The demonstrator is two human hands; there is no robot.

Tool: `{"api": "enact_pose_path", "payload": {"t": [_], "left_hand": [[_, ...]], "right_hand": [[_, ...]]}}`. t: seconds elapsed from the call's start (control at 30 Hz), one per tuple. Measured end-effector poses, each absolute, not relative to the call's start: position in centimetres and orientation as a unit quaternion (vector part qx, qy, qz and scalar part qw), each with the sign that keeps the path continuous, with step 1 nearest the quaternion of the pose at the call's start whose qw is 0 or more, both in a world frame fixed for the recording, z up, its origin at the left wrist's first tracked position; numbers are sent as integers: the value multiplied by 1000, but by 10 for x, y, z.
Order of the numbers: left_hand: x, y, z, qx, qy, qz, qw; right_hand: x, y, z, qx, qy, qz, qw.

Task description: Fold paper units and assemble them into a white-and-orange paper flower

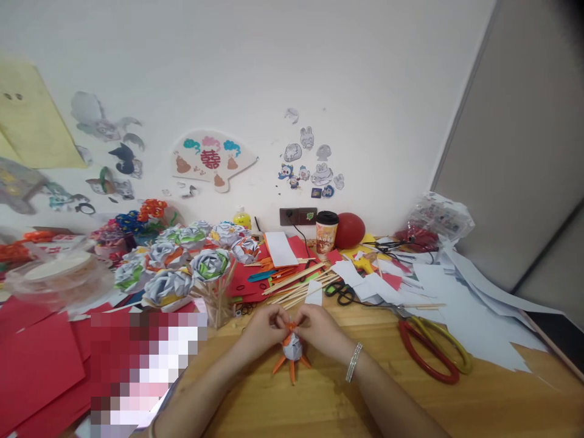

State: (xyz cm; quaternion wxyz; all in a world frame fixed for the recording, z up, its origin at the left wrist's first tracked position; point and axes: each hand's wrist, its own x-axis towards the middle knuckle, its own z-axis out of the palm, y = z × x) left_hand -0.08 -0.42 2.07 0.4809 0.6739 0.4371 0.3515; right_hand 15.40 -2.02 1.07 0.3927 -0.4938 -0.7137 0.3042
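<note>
A small folded paper flower (pixel 292 348), white with orange pieces, is in front of me above the wooden table. Several narrow orange points fan out from its near end. My left hand (pixel 269 325) pinches its orange far end from the left. From the right, my right hand (pixel 312 325) pinches the same end, its fingertips close to the left ones. A beaded bracelet (pixel 353 362) circles my right wrist. The fingers hide the exact spot they grip.
Scissors with red and yellow handles (pixel 433 350) lie at right, near white paper sheets (pixel 456 310). Wooden sticks (pixel 296 289) and paper scraps lie beyond my hands. Finished paper roses (pixel 210 264) stand at left behind red paper (pixel 41 371). A lidded cup (pixel 326 234) stands beside a red balloon (pixel 350 230).
</note>
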Motion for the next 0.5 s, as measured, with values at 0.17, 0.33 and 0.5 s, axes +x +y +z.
{"api": "enact_pose_path", "payload": {"t": [0.17, 0.33, 0.5], "left_hand": [[-5, -5, 24, 674, 416, 349, 501], [-14, -4, 30, 588, 366, 332, 640], [-12, 0, 21, 589, 367, 333, 638]], "right_hand": [[151, -23, 16, -482, -739, 243, 404], [152, -23, 21, -445, -727, 272, 446], [151, -23, 21, -421, -765, 195, 447]]}}
